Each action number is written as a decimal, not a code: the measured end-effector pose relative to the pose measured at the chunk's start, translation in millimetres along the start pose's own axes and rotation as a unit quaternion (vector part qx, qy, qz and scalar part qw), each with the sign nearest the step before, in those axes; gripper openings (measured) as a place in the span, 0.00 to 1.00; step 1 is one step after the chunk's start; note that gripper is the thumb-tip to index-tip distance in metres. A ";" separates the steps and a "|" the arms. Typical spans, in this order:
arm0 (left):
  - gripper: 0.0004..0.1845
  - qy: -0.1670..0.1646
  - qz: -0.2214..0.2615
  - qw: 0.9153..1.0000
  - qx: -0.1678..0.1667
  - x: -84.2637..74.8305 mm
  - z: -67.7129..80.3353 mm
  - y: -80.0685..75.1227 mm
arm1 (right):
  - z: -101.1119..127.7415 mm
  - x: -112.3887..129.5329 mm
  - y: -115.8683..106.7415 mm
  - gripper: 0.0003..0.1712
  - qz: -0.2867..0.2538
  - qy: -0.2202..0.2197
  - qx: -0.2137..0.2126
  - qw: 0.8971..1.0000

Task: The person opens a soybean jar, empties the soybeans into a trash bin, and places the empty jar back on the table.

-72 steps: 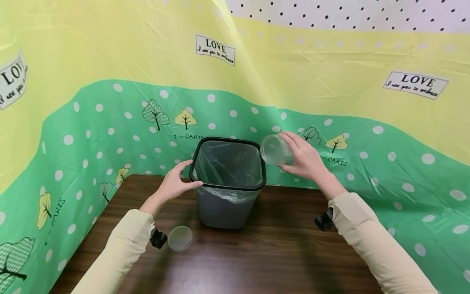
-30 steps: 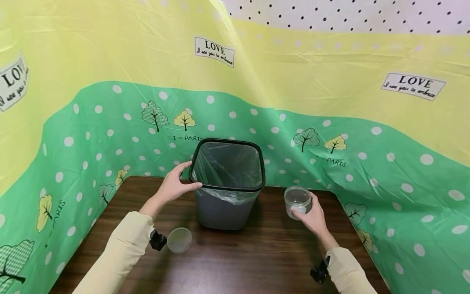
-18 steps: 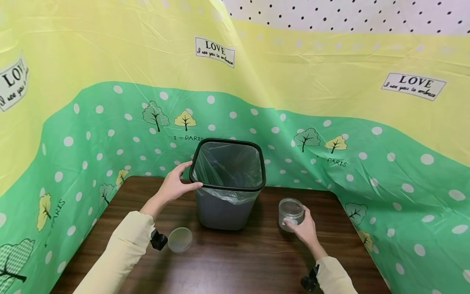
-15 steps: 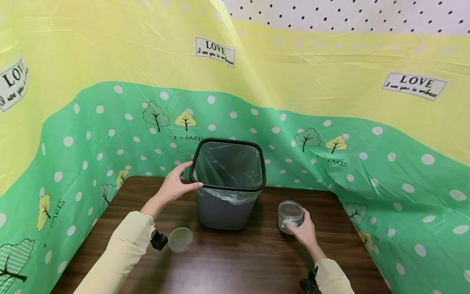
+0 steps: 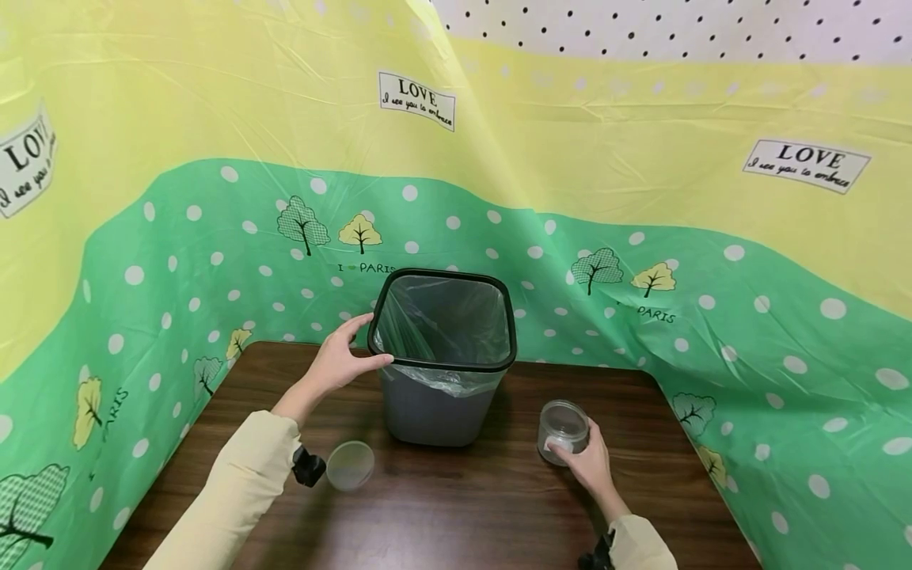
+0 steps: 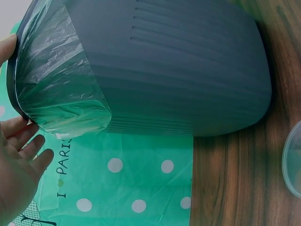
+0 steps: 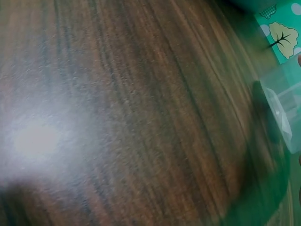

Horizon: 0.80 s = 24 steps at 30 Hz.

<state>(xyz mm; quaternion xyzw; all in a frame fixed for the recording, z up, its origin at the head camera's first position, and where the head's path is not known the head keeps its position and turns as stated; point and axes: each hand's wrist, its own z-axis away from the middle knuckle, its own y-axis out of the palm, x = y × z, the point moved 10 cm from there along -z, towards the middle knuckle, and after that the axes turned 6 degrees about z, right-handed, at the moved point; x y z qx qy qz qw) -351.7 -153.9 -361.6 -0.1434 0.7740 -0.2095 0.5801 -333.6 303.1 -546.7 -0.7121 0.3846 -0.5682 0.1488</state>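
A grey trash can [image 5: 438, 408] with a black rim and a clear plastic liner stands at the back of the table. My left hand [image 5: 338, 364] holds its left front corner, thumb on the near rim and fingers along the left side. In the left wrist view, fingertips [image 6: 21, 129] touch the rim's edge. To the can's right, my right hand [image 5: 587, 459] grips a clear lidless jar [image 5: 563, 423], upright at the table. Something whitish shows low in the jar [image 7: 284, 110]; I cannot tell what it is. Most of the right hand is outside the right wrist view.
A round translucent lid [image 5: 350, 465] lies flat on the dark wooden table [image 5: 456, 522], front left of the trash can. Printed green and yellow cloth [image 5: 242, 237] hangs close behind and along both sides of the table.
My right hand has brought the jar down from beside the trash can's rim to the table on the right, turned it upright, then moved it slightly nearer. The left hand stays at the rim.
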 end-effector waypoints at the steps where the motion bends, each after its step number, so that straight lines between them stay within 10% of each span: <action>1: 0.44 0.000 0.002 1.000 0.000 0.0 0.1 -0.1 | 0.9 -0.2 -0.3 0.49 0.001 -0.001 -0.003 1.000; 24: 0.44 -0.006 0.031 1.000 0.001 0.9 2.9 0.5 | 17.4 -8.8 0.3 0.52 -0.024 0.018 0.015 0.999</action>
